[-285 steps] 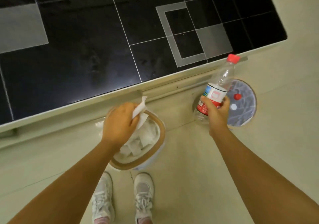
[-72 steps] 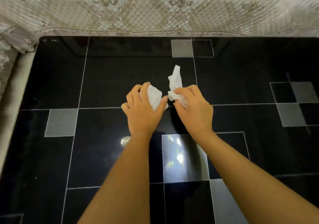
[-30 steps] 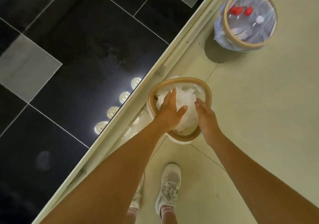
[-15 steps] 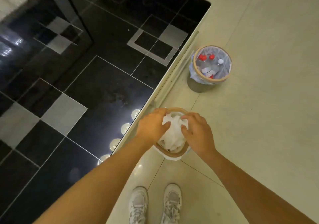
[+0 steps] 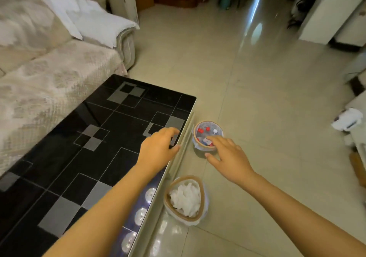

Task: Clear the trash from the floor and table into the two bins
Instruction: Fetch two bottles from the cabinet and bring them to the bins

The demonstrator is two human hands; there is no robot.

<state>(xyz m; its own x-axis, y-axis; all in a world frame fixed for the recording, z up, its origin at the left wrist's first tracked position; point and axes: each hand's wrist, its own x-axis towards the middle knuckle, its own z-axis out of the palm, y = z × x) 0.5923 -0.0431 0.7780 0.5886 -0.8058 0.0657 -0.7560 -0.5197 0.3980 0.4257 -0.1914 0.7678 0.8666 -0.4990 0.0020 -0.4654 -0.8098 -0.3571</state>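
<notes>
- Head view, looking forward and down: I see both bare arms reaching out over the corner of a glossy black table (image 5: pixel 83 157) and the pale tiled floor (image 5: pixel 267 90) beside it.
- Left hand (image 5: pixel 158 147): it hovers above the table's right edge, palm down, fingers loosely curled and holding nothing.
- Right hand (image 5: pixel 227 153): it is over the floor, fingers spread wide and empty; its fingertips overlap the near rim of the far bin in this view (I cannot tell whether they touch it).
- Far bin (image 5: pixel 217 131): round, tan-rimmed, lined with a clear bag, standing on the floor just beside the table's edge. It holds plastic bottles (image 5: pixel 206 140) with red and white caps.
- Near bin (image 5: pixel 170 193): tan-rimmed, also lined, standing on the floor close to the table edge, between my two forearms in the view. It is filled with crumpled white tissue (image 5: pixel 186 199).
- The two bins stand apart along the table edge, both upright.
- Sofa (image 5: pixel 39 74): light patterned cover, behind the table on the left, with a white cloth (image 5: pixel 103 23) draped over its armrest.
</notes>
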